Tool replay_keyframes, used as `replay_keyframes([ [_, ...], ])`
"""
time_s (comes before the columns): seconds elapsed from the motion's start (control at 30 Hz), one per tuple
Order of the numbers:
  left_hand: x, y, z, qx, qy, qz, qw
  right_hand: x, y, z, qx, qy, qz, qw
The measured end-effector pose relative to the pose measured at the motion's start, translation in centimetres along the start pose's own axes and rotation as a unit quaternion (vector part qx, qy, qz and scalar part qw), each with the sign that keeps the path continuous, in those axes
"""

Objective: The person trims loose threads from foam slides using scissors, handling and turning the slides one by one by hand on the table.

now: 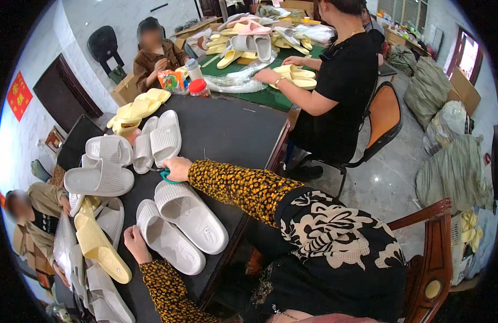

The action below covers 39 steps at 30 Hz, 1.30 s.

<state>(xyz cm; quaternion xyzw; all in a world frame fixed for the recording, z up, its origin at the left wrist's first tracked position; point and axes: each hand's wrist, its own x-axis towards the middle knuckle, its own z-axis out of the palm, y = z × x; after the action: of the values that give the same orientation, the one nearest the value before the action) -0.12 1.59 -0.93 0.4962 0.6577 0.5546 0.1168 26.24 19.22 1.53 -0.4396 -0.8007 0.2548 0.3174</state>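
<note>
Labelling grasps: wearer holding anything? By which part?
Right hand holds a small teal item, held part unclear; left hand, beside a grey slipper, shows no clear hold.

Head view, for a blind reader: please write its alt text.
A person's right hand holds a small green object near two grey slippers on a black table; the left hand is beside them. More slippers lie beyond, with other people nearby.

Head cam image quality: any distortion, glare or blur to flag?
Head view: fisheye bends straight edges toward the rim, corners black; bright glare spot on the tiled floor; dark-framed glass at upper right washed out; two co-workers' faces blurred; grey slippers between left hand and right hand look fairly sharp.
</note>
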Motion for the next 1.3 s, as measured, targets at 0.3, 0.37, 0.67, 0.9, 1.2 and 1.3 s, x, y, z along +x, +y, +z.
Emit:
replay_keyframes([
  [0.3,0.9,-1.4,0.7,0.020,0.004,0.002,1.000,0.7,0.6,0.9,-0.010,-0.003,0.003,1.000],
  [0.37,1.5,-2.5,0.7,0.008,0.014,0.007,1.000,0.8,0.7,0.8,-0.010,-0.004,-0.008,1.000],
  [0.67,1.2,-1.5,1.8,0.019,-0.005,0.010,1.000,0.9,1.8,0.4,-0.024,-0.005,0.021,0.999],
  [0.9,0.1,-1.0,0.4,0.013,-0.001,-0.004,1.000,0.7,0.6,1.1,-0.024,-0.009,0.016,1.000],
  [1.2,0.0,0.8,0.1,0.025,-0.003,-0.015,1.000,1.2,0.6,1.2,-0.044,-0.045,-0.009,0.998],
  [1.3,0.4,1.1,-1.8,0.050,0.020,-0.003,0.999,1.8,0.1,2.2,-0.062,-0.035,-0.024,0.997],
])
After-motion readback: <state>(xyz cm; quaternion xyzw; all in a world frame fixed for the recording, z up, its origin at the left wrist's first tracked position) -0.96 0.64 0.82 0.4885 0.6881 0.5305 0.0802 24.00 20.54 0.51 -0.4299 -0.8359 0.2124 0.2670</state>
